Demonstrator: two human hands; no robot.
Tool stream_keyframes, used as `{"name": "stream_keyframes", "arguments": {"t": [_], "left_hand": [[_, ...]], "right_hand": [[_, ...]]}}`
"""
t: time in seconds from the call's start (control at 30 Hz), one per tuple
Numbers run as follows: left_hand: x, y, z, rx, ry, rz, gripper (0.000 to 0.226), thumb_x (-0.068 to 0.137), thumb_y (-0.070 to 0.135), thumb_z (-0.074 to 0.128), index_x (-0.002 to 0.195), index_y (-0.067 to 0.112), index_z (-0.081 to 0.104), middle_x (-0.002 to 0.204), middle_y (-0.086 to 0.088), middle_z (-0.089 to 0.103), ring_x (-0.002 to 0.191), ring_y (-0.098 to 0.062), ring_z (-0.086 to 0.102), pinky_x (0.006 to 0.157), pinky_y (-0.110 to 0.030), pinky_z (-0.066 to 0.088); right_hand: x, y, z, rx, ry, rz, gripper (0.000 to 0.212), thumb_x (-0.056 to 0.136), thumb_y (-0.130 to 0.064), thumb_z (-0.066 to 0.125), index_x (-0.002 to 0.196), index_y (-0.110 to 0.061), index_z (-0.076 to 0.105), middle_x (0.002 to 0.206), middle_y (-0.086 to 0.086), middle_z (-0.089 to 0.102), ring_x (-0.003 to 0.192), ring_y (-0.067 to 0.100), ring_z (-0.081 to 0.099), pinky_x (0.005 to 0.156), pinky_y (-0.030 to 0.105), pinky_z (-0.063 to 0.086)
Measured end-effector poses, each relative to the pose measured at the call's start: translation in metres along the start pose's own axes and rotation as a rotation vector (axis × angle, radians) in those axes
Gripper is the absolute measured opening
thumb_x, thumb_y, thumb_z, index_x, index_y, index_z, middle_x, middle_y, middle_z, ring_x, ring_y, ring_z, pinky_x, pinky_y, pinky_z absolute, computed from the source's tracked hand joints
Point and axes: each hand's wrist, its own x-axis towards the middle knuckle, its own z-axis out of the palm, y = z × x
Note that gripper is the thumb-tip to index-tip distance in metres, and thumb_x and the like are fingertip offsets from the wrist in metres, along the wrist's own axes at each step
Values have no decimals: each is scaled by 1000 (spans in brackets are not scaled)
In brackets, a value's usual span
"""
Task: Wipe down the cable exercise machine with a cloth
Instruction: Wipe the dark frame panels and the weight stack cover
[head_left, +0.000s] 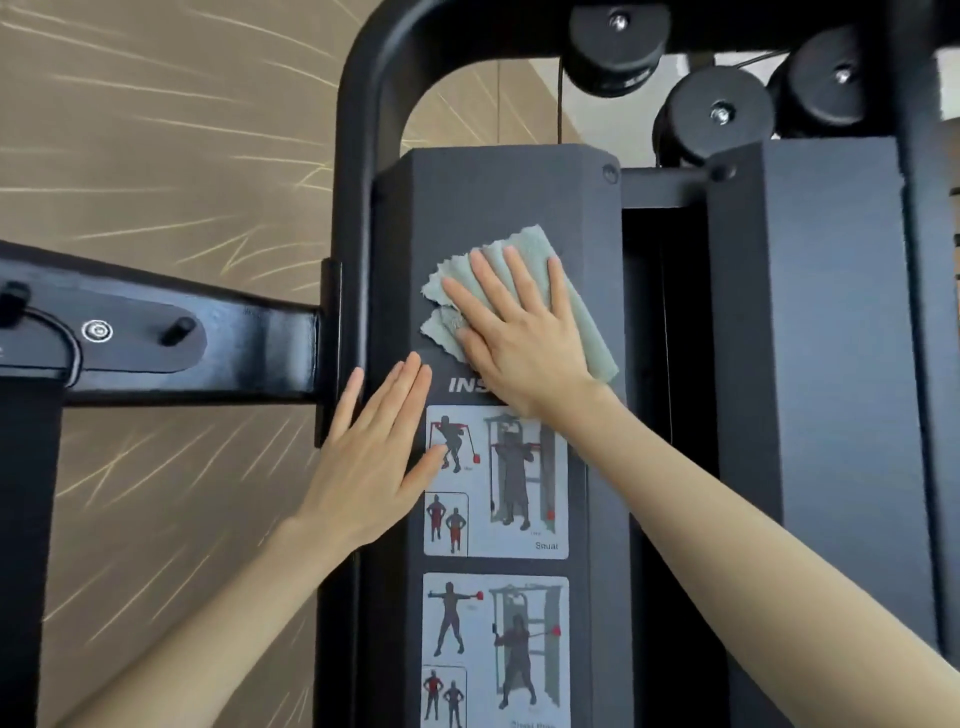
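Note:
The cable machine's dark grey shroud panel (493, 197) rises in the middle of the head view, with exercise instruction stickers (519, 540) lower down. A pale green cloth (524, 249) lies flat against the panel above the stickers. My right hand (519, 332) presses on the cloth with fingers spread, covering most of it. My left hand (374, 462) rests flat and empty on the panel's left edge, fingers together, its thumb touching the top sticker.
A black curved frame tube (363, 156) runs up the panel's left side. A black arm with pins and a bolt (156, 338) extends left. Black pulleys (717, 114) and a thin cable (560, 93) sit above. A second dark column (831, 312) stands right. Behind is a tan patterned wall (156, 130).

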Motion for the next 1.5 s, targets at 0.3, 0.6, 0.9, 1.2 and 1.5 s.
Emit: {"name": "stream_keyframes", "arguments": {"t": [0.3,0.6,0.9,1.2,1.5], "left_hand": [[-1,-11,-9,-76,-18,77,72,101,53,8,149,4,29,157,-8,25,143,-16,28,120,-39,3],[-4,-16,-3,-290,-28,83,79,93,69,0,153,16,0,162,3,-7,142,9,-13,120,-31,-5],[-17,0,9,-425,-1,2,77,96,65,5,153,14,1,162,1,-6,144,5,-11,118,-22,-8],[-27,-6,-2,-346,20,21,70,101,57,13,153,11,20,159,0,13,137,16,-17,114,-14,-8],[-42,16,4,-504,-1,-110,65,92,57,17,148,27,0,155,14,-6,124,28,-25,103,-1,-16]], "right_hand": [[-62,-7,5,72,35,-91,47,100,-29,33,142,-11,46,150,15,37,141,36,29,117,50,15],[38,14,-9,-43,6,300,54,100,-46,25,151,-29,22,160,10,13,146,35,8,115,55,0],[-2,-3,6,27,24,-246,48,99,-31,31,141,-14,47,149,11,41,140,36,31,115,50,13],[52,14,-9,-25,3,-58,50,99,-37,24,142,-24,45,151,9,37,140,36,29,114,52,11],[38,-5,2,-30,-9,-172,50,99,-34,23,143,-24,44,153,6,35,142,35,25,116,53,7]]}}
